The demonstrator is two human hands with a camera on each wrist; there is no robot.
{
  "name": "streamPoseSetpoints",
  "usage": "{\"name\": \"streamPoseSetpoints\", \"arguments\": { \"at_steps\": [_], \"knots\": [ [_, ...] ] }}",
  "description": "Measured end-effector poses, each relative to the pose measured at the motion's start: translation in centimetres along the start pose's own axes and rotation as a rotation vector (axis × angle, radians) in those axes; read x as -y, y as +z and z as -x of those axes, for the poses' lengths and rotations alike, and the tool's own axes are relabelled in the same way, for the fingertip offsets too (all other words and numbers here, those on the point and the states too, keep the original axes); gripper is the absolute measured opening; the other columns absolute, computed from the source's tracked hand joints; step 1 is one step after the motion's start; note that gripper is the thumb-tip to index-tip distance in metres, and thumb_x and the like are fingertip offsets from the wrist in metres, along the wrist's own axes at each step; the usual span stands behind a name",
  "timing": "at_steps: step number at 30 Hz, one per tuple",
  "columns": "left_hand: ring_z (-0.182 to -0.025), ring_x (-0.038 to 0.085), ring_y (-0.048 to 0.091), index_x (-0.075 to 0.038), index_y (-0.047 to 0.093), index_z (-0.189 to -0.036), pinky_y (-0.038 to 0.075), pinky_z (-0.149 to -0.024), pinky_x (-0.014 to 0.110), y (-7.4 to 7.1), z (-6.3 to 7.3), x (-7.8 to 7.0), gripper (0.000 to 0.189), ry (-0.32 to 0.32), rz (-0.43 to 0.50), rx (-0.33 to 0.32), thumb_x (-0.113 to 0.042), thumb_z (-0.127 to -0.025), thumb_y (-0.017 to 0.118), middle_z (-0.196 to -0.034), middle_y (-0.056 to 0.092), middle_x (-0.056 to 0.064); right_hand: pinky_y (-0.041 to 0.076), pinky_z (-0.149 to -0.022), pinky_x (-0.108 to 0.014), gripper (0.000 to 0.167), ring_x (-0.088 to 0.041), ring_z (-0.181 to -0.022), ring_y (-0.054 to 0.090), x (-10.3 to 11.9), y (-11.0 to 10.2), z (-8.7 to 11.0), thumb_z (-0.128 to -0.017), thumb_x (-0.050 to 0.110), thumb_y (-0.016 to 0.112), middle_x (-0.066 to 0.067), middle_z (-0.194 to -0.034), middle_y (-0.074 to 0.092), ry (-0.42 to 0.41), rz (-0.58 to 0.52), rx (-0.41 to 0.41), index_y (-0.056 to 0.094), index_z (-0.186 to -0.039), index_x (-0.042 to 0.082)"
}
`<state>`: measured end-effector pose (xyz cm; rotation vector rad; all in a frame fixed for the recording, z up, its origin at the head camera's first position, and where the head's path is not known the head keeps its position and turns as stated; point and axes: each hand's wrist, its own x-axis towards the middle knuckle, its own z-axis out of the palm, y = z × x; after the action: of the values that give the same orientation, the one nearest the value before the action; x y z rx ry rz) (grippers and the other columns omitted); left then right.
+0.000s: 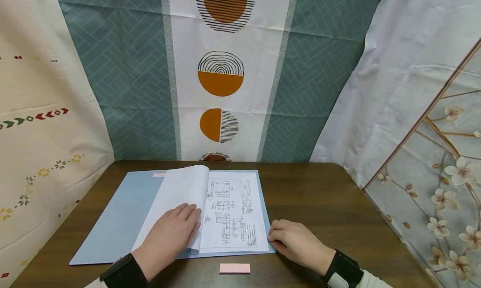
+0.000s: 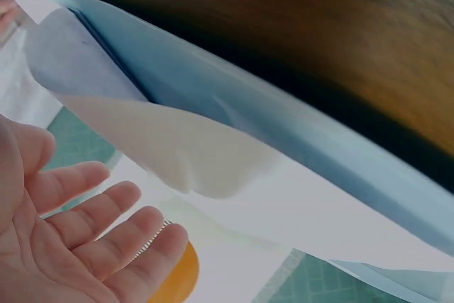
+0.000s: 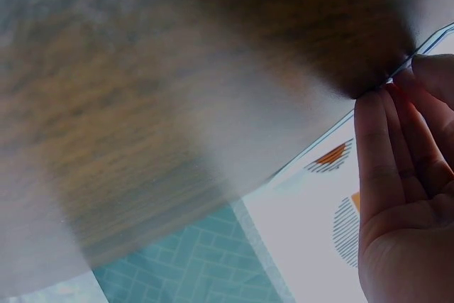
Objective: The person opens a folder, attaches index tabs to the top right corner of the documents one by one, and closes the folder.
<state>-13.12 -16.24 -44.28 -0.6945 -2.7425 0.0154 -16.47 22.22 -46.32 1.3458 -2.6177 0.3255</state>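
Note:
A light blue folder (image 1: 109, 213) lies spread on the table, with white paper sheets inside it. The right-hand sheet (image 1: 229, 213) shows printed technical drawings. A blank white page (image 1: 180, 179) is turned to the left and bows up near the middle. My left hand (image 1: 173, 233) rests on this turned page with its fingers extended; in the left wrist view, the palm of the left hand (image 2: 85, 239) and its spread fingers appear beside the curved paper. At the folder's lower right edge, my right hand (image 1: 294, 242) pinches the edge between thumb and bent fingers, also seen in the right wrist view (image 3: 408, 168).
A pink sticky-note pad (image 1: 234, 269) lies in front of the folder, near me. Another pink strip (image 1: 159, 175) is at the folder's top left. The brown wooden table (image 1: 308, 192) extends to the right, and patterned cloths (image 1: 143, 71) hang around it.

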Motion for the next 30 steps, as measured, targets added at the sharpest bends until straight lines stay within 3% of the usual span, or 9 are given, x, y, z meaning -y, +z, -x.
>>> {"name": "streamPoseSetpoints", "arguments": {
  "at_steps": [17, 30],
  "knots": [
    [-0.127, 0.033, 0.068, -0.007, 0.074, -0.135, 0.057, -0.105, 0.051, 0.0, -0.6, -2.6, 0.046, 0.115, 0.022, -0.009, -0.037, -0.102, 0.079, -0.137, 0.072, 0.013, 0.059, -0.083, -0.025, 0.013, -0.006, -0.091, 0.061, -0.1, 0.2, 0.1, -0.093, 0.012, 0.091, 0.008, -0.105, 0.07, 0.004, 0.001, -0.011, 0.085, -0.104, 0.017],
    [-0.129, 0.024, 0.067, -0.011, 0.074, -0.137, 0.055, -0.109, 0.046, -0.1, -0.4, -5.4, 0.046, 0.274, 0.178, 0.106, -0.042, -0.104, 0.078, -0.141, 0.07, 0.006, 0.059, -0.083, -0.024, 0.012, -0.006, -0.092, 0.061, -0.2, 0.3, 0.1, -0.094, 0.013, 0.09, 0.009, -0.105, 0.069, 0.004, 0.004, -0.007, 0.085, -0.104, 0.017]
  ]
}}
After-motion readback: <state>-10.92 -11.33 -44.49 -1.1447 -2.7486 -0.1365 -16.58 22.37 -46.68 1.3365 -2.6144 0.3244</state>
